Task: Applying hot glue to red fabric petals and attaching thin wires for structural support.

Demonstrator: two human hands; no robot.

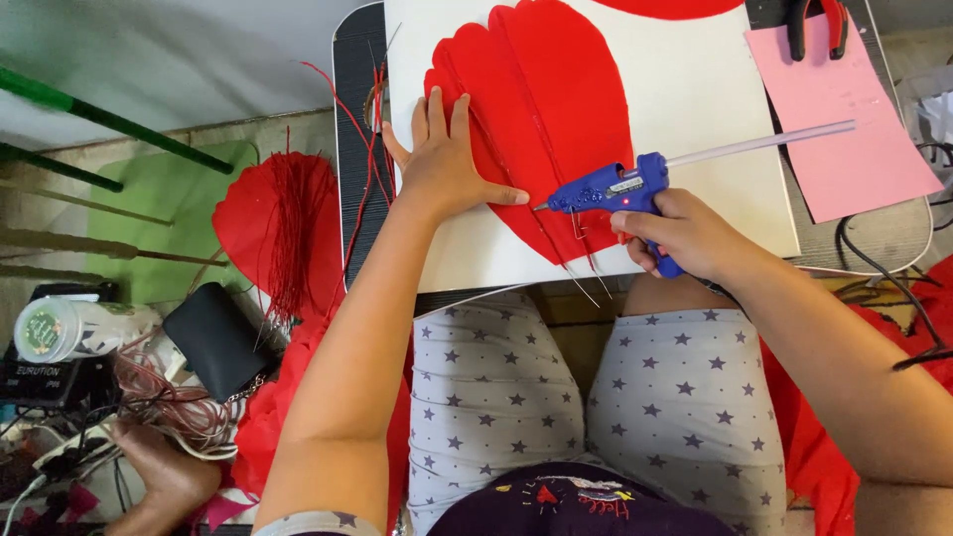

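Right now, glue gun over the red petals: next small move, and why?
Probably ease the glue gun nozzle down onto the red petal beside the thumb. The right hand aims its tip there, and the left hand lies flat on the stack.

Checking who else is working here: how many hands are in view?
3: left hand pressing the red petals; right hand holding the blue glue gun; another person's hand bottom left.

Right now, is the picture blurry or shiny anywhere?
In the head view, the blue glue gun in the right hand and the left hand on the red petals look sharp; light is even, shadows soft, no strong glare; the edges bend slightly.
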